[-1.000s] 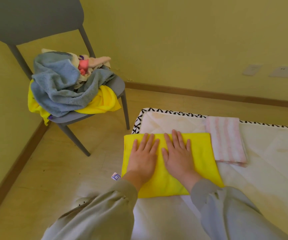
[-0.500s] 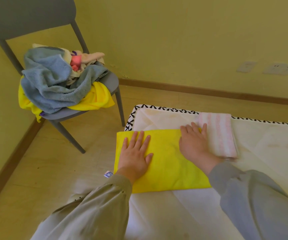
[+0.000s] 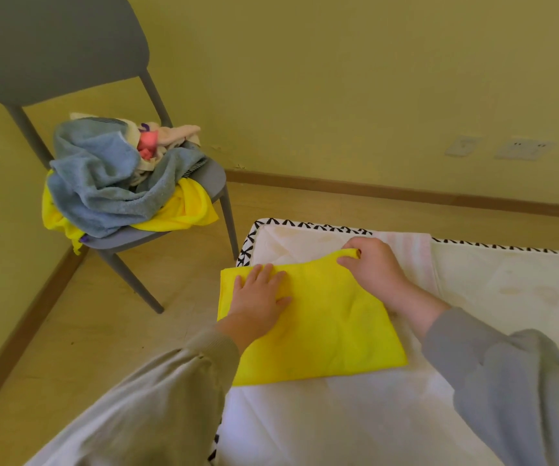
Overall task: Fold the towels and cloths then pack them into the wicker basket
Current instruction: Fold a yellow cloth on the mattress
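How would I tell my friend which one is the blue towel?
Find the grey chair by the wall. Cloths are piled on its seat. The blue towel is the big fluffy one on top, over the crumpled yellow cloth.

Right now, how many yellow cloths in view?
2. A folded yellow cloth on the mattress: left hand flat on it, right hand pinching its far corner. A crumpled yellow cloth on the chair under the blue towel; pile may hide more.

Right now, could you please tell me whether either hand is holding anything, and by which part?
The right hand pinches the yellow cloth at its far right corner; the left hand only rests flat on its left part.
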Demonstrator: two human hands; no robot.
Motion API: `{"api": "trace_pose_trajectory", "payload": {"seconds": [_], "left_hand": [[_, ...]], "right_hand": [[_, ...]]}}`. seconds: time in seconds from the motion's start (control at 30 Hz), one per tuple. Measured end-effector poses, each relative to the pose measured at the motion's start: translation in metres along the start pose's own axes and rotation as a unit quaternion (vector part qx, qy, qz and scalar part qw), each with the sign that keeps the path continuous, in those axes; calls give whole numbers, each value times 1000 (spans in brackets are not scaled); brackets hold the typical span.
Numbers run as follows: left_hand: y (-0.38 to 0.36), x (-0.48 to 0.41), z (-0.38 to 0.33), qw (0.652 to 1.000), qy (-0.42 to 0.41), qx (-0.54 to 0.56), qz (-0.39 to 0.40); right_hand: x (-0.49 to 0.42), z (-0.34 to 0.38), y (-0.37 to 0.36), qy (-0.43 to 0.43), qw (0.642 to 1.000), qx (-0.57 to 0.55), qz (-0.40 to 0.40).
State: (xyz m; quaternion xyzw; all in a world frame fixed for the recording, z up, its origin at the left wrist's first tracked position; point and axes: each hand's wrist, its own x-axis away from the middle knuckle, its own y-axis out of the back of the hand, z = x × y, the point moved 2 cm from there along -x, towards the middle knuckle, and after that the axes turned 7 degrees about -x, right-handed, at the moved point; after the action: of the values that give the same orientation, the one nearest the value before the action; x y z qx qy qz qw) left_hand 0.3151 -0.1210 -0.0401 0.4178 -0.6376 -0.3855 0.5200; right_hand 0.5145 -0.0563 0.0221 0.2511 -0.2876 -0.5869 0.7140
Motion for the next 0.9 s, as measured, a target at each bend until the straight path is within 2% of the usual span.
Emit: {"api": "trace_pose_trajectory", "payload": {"seconds": [0.1,0.2,0.23,0.37,0.47,0.57,0.63,0.9], "left_hand": [[35,-4,-11,988,0,137,-66],[72,-1,-25,933,-31,358,-7],[83,1,-28,918,-43,394,17],[114,11,-31,940,-79,331,15],[131,24,-32,951,-57,303,-15],[144,36,-28,942,-24,327,-67],[152,43,-26,931,-14,353,-97],[189,74,-37,928,-47,355,-108]], "right_hand": [[10,20,11,45,996,-60,40],[19,39,17,55,992,-106,42],[22,45,20,58,990,-120,41],[32,61,25,65,984,-161,37],[36,68,30,64,980,-186,20],[38,68,34,41,976,-203,68],[42,67,37,24,981,-167,96],[53,109,60,110,985,-132,26]]}}
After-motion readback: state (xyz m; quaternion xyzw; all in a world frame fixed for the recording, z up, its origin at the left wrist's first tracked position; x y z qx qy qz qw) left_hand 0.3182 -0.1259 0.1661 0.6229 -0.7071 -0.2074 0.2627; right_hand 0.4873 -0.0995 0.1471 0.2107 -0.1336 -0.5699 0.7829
